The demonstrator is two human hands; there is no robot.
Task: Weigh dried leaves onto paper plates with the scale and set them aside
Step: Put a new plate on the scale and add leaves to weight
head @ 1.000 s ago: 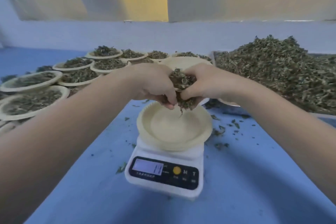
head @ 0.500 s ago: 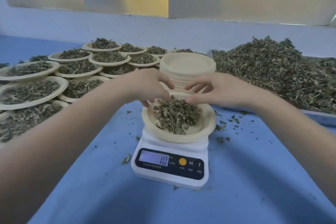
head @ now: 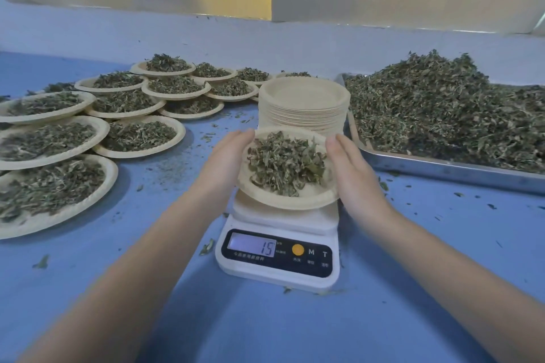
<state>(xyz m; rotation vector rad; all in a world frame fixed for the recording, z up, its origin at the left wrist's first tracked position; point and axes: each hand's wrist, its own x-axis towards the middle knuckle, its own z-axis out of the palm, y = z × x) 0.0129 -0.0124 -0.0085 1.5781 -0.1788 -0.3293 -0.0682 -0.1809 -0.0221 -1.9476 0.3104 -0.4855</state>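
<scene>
A paper plate (head: 284, 204) heaped with dried leaves (head: 286, 163) sits over the white scale (head: 277, 277), whose display reads 15. My left hand (head: 227, 162) holds the plate's left rim and my right hand (head: 354, 174) holds its right rim, thumb on the edge. The fingers beneath the plate are hidden. The plate looks slightly tilted toward me, and I cannot tell whether it still rests on the scale's platform.
A stack of empty paper plates (head: 303, 110) stands right behind the scale. A metal tray (head: 442, 171) with a big heap of dried leaves (head: 442, 115) fills the right. Several filled plates (head: 141, 138) overlap at the left. Leaf crumbs dot the blue table (head: 427, 244).
Both hands dropped the handful of leaves onto the plate, then moved from above it to its two sides and took its rim. The scale reading rose from 10 to 15.
</scene>
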